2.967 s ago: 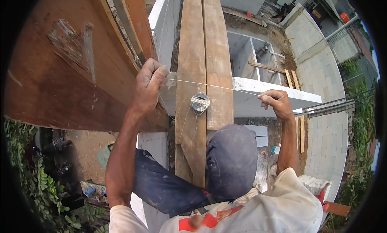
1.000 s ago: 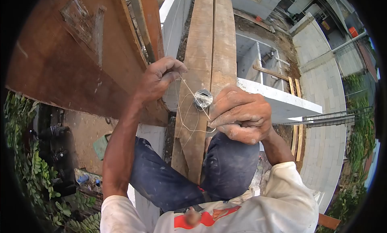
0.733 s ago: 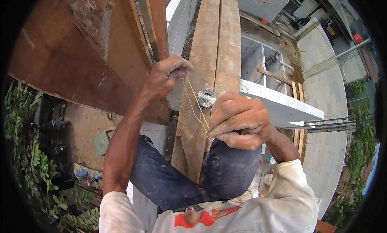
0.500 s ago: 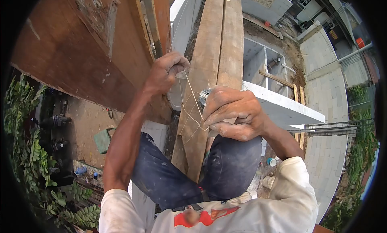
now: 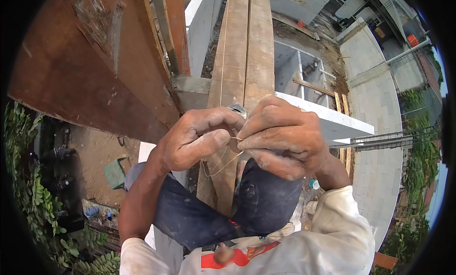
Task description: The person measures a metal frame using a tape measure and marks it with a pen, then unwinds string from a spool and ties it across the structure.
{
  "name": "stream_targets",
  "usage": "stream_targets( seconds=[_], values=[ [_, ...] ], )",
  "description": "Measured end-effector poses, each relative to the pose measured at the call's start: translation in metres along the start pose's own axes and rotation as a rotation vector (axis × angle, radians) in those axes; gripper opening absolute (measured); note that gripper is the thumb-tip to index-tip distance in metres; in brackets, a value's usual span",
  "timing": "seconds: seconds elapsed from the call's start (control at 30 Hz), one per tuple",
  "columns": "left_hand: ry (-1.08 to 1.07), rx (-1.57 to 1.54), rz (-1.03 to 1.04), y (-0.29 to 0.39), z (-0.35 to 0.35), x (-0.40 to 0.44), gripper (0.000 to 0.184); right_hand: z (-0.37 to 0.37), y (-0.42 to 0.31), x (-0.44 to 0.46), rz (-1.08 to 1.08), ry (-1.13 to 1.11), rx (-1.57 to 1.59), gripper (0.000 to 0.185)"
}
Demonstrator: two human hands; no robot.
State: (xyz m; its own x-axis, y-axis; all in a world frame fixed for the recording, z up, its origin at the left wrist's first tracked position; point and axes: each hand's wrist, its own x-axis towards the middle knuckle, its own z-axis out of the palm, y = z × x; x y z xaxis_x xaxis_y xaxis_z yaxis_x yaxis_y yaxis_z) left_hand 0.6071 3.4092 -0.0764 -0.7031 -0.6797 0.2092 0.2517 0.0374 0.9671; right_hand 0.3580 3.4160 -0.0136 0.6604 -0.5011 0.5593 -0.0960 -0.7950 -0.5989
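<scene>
Left hand (image 5: 192, 138) being brought close to right hand (image 5: 287, 138) since earlier; string (image 5: 236, 138) being pinched by fingertips of both, being looped loosely at seven o'clock; spool (image 5: 236, 108) being partly hidden at twelve.

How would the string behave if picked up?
The string is probably floppy: its slack bends into a curved loop. It looks thin, so it's likely very light. That loose loop might tangle if tugged quickly.
</scene>
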Motion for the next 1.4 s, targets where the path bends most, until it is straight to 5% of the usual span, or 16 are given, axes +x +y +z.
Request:
stream_targets(
  seconds=[0.1, 0.13, 0.23, 0.43, 0.87, 0.97, 1.17, 1.4],
  values=[
    [0.142, -0.174, 0.008, -0.006, 0.022, -0.003, 0.07, -0.003, 0.013, -0.001, 0.055, 0.035, -0.12, 0.025],
    [0.15, -0.284, -0.01, -0.004, 0.025, -0.001, 0.054, 0.0, 0.014, 0.003, 0.041, 0.067, -0.164, 0.018],
    [0.301, -0.151, -0.185, -0.005, 0.024, -0.001, 0.045, 0.009, 0.021, 0.003, 0.084, 0.064, -0.219, 0.018],
    [0.408, -0.033, -0.215, -0.007, 0.012, 0.0, 0.019, 0.018, 0.03, 0.003, 0.131, 0.077, -0.219, 0.022],
    [0.453, 0.021, -0.237, -0.005, 0.01, -0.001, 0.019, 0.018, 0.042, -0.013, 0.277, 0.159, -0.111, 0.02],
    [0.457, 0.031, -0.244, -0.005, 0.01, 0.0, 0.018, 0.025, 0.041, -0.015, 0.522, 0.409, 0.296, 0.023],
    [0.454, 0.064, -0.25, -0.008, 0.008, 0.0, 0.018, 0.027, 0.042, -0.015, 0.765, 0.176, 0.356, 0.02],
    [0.523, 0.046, -0.212, -0.01, 0.005, 0.001, 0.018, 0.027, 0.041, -0.015, 0.752, 0.204, 0.365, 0.016]
  ],
)
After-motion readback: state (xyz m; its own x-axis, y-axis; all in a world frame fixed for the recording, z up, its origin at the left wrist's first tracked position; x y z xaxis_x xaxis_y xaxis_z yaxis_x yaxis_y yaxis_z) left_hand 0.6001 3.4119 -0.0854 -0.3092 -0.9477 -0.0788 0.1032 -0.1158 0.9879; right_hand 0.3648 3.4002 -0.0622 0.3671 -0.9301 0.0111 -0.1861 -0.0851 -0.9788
